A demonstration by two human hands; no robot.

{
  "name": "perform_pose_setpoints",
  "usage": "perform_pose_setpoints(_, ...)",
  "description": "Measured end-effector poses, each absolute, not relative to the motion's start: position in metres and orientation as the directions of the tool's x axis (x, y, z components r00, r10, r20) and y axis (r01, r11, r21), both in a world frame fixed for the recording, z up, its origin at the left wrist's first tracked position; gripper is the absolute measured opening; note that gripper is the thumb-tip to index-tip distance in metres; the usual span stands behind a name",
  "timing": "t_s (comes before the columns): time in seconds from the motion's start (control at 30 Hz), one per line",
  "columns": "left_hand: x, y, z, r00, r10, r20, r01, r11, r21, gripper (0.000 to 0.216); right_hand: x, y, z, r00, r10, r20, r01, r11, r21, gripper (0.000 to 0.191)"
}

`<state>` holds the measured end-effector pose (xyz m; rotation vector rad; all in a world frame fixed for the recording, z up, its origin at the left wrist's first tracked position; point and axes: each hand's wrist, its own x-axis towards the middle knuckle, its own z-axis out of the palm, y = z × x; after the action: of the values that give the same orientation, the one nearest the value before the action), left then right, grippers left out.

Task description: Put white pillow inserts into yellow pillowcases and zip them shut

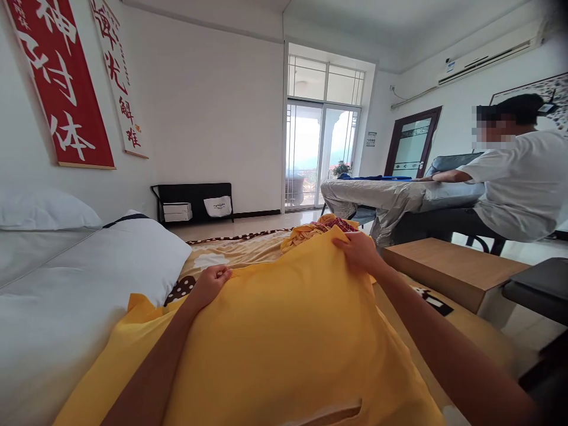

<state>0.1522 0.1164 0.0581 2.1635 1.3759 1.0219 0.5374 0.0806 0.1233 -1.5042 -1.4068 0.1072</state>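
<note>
A large yellow cloth (284, 331) lies spread over the bed in front of me. My left hand (212, 281) is closed into a fist on the cloth's far left edge, gripping it. My right hand (360, 249) pinches the cloth's far right corner, fingers curled over the fabric. Beyond the cloth lies a bunched yellow and red-checked fabric (323, 228). Under it a tan blanket with brown dots (231, 251) covers the bed.
White pillows (89, 278) lie at my left. A wooden bedside table (452, 272) stands to the right. Behind it a person in a white shirt (515, 183) sits at a silver-covered table (390, 198). A black low shelf (193, 201) stands against the far wall.
</note>
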Motion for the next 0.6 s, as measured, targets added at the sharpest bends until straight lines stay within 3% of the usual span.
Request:
perform_pose_setpoints(0.13,0.15,0.122,0.055,0.164,0.889,0.427,0.672,-0.418,0.611,0.029,0.533,0.088,0.122,0.382,0.661,0.646,0.708,0.24,-0.664,0.037)
perform_pose_setpoints(0.2,0.149,0.125,0.051,0.121,0.88,0.459,0.688,-0.407,0.6,0.028,0.535,0.082,0.115,0.382,0.677,0.629,0.662,0.275,-0.697,0.044)
perform_pose_setpoints(0.27,0.15,0.127,0.047,0.091,0.873,0.479,0.691,-0.402,0.6,0.029,0.537,0.073,0.104,0.311,0.812,0.493,0.507,0.297,-0.809,0.05)
perform_pose_setpoints(0.37,0.156,0.126,0.044,0.084,0.864,0.497,0.681,-0.414,0.604,0.03,0.538,0.063,0.085,0.104,0.971,0.214,0.311,0.173,-0.935,0.052)
perform_pose_setpoints(0.43,0.161,0.122,0.044,0.096,0.856,0.508,0.673,-0.432,0.6,0.031,0.536,0.065,0.077,0.117,0.972,0.204,0.391,0.144,-0.909,0.05)
perform_pose_setpoints(0.6,0.162,0.115,0.048,0.12,0.853,0.508,0.686,-0.441,0.579,0.033,0.534,0.091,0.084,0.282,0.867,0.411,0.61,0.168,-0.775,0.043)
